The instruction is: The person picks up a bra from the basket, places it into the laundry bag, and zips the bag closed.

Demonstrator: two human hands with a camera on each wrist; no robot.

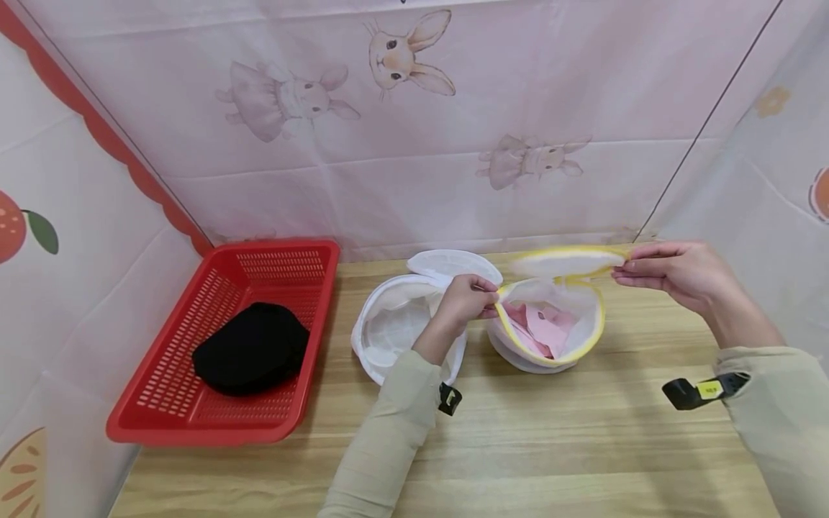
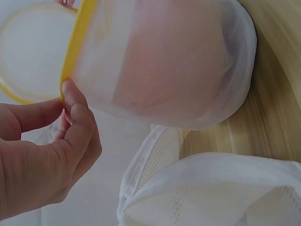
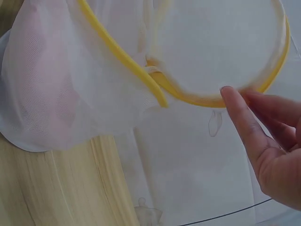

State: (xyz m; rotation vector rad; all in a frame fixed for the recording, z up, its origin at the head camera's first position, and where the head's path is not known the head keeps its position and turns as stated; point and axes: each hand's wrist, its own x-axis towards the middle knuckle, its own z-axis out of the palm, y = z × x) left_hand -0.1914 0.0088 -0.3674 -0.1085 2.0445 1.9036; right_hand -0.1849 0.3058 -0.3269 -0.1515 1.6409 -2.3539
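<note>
A white mesh bag with a yellow zip rim (image 1: 599, 327) stands unzipped on the table, pink cloth (image 1: 547, 327) inside it. My left hand (image 1: 461, 306) pinches the left side of its rim; in the left wrist view thumb and forefinger meet on the yellow edge (image 2: 70, 52). The round lid (image 1: 570, 260) is raised behind the opening, and its right edge is pinched by my right hand (image 1: 676, 277). The right wrist view shows the fingertips on the lid's yellow border (image 3: 268, 80). Pink cloth shows through the mesh (image 2: 169, 66).
Left of the bag is another white mesh bag (image 1: 363, 338), its lid (image 1: 453, 265) folded back, partly behind my left forearm. A red basket (image 1: 317, 309) at the left holds a black item (image 1: 252, 349). A printed cloth wall (image 1: 401, 180) stands behind the table.
</note>
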